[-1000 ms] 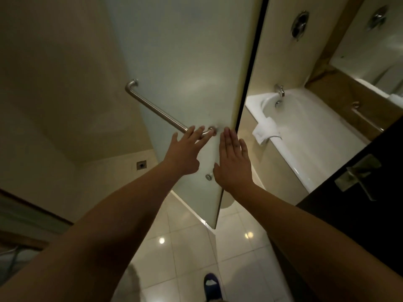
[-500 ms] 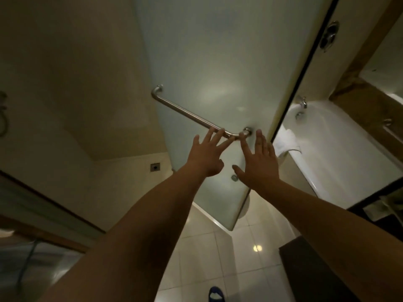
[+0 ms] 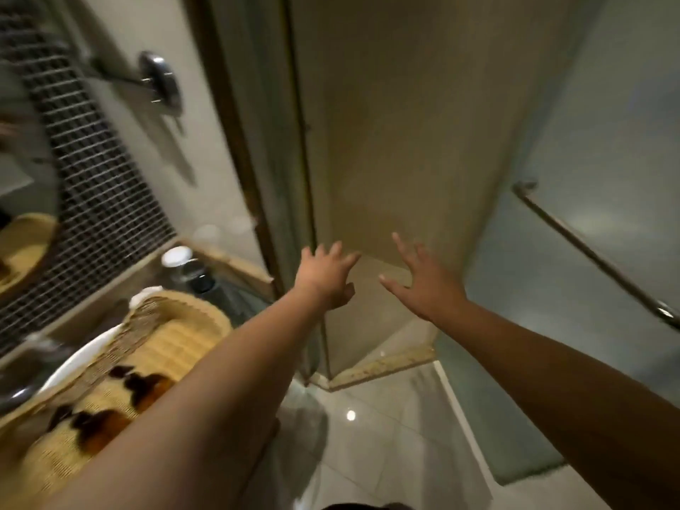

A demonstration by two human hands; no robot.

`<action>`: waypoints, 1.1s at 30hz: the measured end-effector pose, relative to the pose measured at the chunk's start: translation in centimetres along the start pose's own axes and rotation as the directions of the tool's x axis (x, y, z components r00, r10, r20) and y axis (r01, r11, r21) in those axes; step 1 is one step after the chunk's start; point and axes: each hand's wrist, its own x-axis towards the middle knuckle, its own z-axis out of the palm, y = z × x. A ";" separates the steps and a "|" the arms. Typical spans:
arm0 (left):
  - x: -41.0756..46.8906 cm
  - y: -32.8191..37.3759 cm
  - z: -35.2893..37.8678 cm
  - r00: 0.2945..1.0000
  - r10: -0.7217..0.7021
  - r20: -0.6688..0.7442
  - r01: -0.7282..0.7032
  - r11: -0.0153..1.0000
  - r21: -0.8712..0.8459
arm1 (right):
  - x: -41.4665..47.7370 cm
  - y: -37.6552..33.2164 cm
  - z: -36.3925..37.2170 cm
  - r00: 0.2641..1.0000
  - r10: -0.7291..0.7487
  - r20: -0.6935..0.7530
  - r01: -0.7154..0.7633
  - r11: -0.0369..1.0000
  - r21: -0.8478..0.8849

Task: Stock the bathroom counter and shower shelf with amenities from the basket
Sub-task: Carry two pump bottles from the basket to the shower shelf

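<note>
A woven yellow basket [image 3: 184, 325] sits on the counter at the lower left, partly behind my left forearm. Amber bottles with dark caps [image 3: 147, 390] lie inside it. My left hand [image 3: 325, 276] is stretched forward, fingers apart, holding nothing, in front of the open shower stall. My right hand [image 3: 423, 283] is beside it, also spread and empty. The frosted glass shower door [image 3: 588, 252] with its steel bar handle [image 3: 588, 255] stands open at the right, apart from both hands.
A white-lidded jar [image 3: 180, 259] and a dark cup stand on the counter behind the basket. A wall-mounted round mirror [image 3: 25, 149] on a chrome arm hangs at the left. A white sink rim [image 3: 81, 358] shows beside the basket. Glossy floor tiles lie below.
Both hands have left the door handle and glass. The view has swung left: the door now stands at the right, and the counter and basket have come into view.
</note>
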 end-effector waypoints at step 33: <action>-34.3 -20.6 18.2 0.317 -0.883 0.346 0.922 0.202 -0.330 | -2.9 -37.9 24.1 0.428 -0.853 0.299 0.796 0.512 0.322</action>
